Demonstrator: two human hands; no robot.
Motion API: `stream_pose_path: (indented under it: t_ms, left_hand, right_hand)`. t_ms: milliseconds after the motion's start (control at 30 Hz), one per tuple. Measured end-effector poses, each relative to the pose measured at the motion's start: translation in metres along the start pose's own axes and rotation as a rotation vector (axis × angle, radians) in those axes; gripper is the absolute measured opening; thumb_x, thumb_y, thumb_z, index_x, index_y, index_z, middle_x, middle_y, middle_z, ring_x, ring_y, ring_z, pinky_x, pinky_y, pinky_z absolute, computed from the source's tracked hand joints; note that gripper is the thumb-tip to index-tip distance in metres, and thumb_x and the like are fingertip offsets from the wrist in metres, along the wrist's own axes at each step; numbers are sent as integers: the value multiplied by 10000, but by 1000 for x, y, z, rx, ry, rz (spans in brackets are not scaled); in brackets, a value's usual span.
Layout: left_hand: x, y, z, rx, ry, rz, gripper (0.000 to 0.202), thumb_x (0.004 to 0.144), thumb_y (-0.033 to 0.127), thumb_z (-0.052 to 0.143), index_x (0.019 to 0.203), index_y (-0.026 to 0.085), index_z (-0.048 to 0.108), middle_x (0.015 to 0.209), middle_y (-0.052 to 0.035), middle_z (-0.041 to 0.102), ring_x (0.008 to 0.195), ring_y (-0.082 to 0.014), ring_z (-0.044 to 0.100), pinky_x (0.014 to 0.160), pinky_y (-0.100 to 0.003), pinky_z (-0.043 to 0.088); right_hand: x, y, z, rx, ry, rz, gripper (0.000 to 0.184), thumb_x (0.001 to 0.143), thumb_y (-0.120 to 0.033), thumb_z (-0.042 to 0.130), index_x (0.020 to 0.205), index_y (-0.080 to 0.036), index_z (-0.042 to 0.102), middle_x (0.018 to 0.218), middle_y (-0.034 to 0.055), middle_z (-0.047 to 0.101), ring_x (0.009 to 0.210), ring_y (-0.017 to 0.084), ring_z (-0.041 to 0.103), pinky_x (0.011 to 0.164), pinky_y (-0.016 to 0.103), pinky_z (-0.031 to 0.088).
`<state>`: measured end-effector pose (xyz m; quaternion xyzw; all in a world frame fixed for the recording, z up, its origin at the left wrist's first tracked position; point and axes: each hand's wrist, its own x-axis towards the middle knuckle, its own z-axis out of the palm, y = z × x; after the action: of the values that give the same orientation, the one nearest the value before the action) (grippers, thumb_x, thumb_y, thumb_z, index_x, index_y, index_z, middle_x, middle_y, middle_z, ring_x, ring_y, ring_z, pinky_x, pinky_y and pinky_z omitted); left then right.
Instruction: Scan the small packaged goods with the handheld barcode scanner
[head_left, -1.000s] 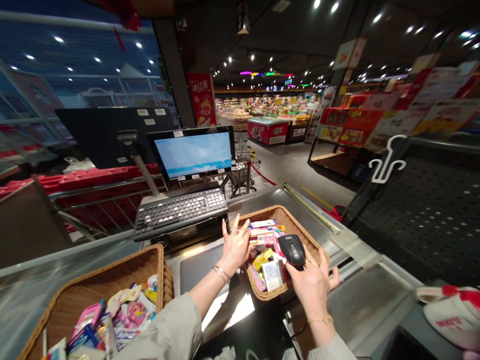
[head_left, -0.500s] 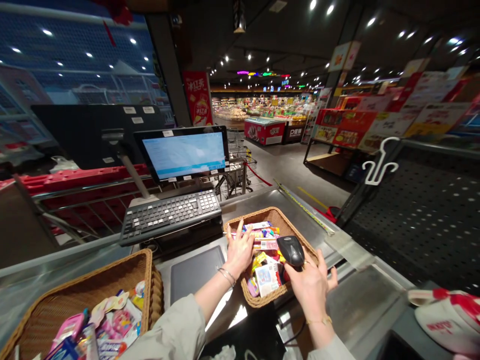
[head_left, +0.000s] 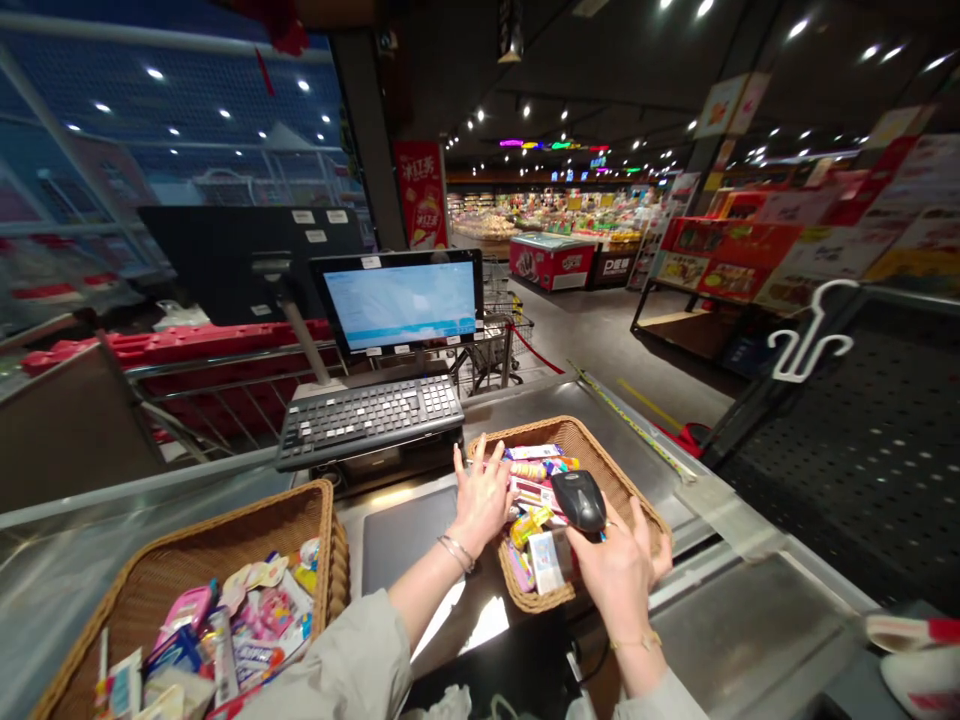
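Observation:
My left hand [head_left: 480, 498] lies over the left rim of a small wicker basket [head_left: 600, 440], its fingers spread over the edge and the wrapped sweets [head_left: 531, 524] inside. Whether the fingertips touch anything there is hard to tell. A black handheld barcode scanner [head_left: 579, 500] is in my right hand [head_left: 619, 570], above the right half of that basket. The scanner's head points away from me, and my outer fingers stick out beside it. Near my right thumb, a white box [head_left: 547, 562] lies among the sweets.
A larger wicker basket [head_left: 328, 540] at the left holds several packaged sweets and small toys. Behind the counter's dark flat plate [head_left: 409, 535] stand a keyboard [head_left: 375, 412] and a lit monitor [head_left: 405, 305]. A white hanger hook [head_left: 810, 340] hangs on the black perforated panel at right.
My view has turned left, so the counter and baskets appear farther right. Relative to the small basket, both hands sit farther left. The white box inside looks turned.

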<state>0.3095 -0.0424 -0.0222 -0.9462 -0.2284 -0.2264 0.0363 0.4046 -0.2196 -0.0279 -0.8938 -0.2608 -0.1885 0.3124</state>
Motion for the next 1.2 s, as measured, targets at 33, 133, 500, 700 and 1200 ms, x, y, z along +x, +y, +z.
stream_pose_path:
  t_ms: [33,133,500,700,1200]
  left_hand:
    - [-3,-3,-5,6,5,-21,418,896,409,507,1267,232,581,1470,-96,475,1453,-356,208,1128,-717,-20]
    - [-13,-14,-20,33,18,-92,447,904,436,487,1294,235,569,1485,-97,454,1461,-351,183,1132,-709,-12]
    - [-82,-72,-72,151,27,-340,506,885,471,521,1319,214,547,1539,-81,371,1475,-343,138,1150,-692,23]
    - [-129,-110,-88,209,24,-471,502,901,449,503,1337,203,538,1540,-85,366,1471,-345,155,1153,-683,13]
    - [-213,-177,-114,274,-50,-655,470,894,421,528,1311,207,565,1521,-93,398,1457,-360,191,1137,-695,74]
  right_hand:
    - [-1,-5,2,9,-6,-6,488,798,-606,465,1013,-242,708,1148,64,693,1300,306,398,1042,521,173]
    - [-4,-20,7,39,-28,-34,521,798,-612,448,1058,-233,695,1166,85,682,1296,303,398,1030,517,190]
    - [-26,-95,26,158,-109,-211,453,774,-584,492,952,-244,733,1078,95,708,1289,298,431,1034,477,241]
    - [-48,-125,40,170,-230,-319,407,782,-508,489,998,-250,718,1110,82,701,1308,290,417,1038,494,258]
    - [-79,-162,52,223,-272,-456,365,778,-473,529,965,-221,716,1159,90,683,1290,295,432,1076,531,169]
